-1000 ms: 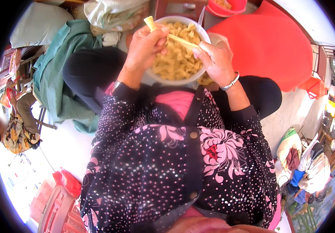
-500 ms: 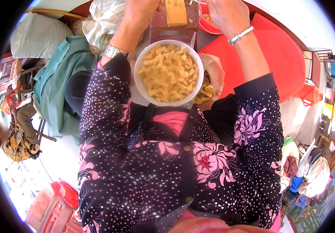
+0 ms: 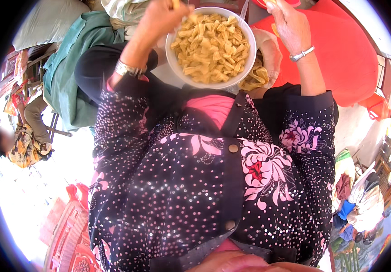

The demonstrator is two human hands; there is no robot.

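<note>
A white bowl [image 3: 170,59] holds many small, yellow, pleated-looking pieces [image 3: 213,45] whose exact kind I cannot tell. My left hand [image 3: 164,19], slightly smeared by motion, is by the bowl's far left rim. Its fingers are closed on a yellow piece [image 3: 176,4], and another blurred yellow bit shows just below the fingertips. To the right of the bowl, above a red cloth, my right hand [image 3: 291,26] is raised with its fingers curled round a yellow piece [image 3: 275,30]. A thin grey handle [image 3: 244,9] sticks up at the bowl's far right rim.
A pale bag [image 3: 269,56] with yellowish stuff lies right of the bowl, beside the big red cloth [image 3: 336,50]. Left are a green cloth [image 3: 71,77] and grey sack [image 3: 50,20]. Part of a red container [image 3: 290,3] shows far right. Another person [image 3: 25,140] sits far left.
My hands have come back from the wooden block on the far stool, the left one toward the bowl. The view has shifted, so the bowl sits higher and the block is out of sight.
</note>
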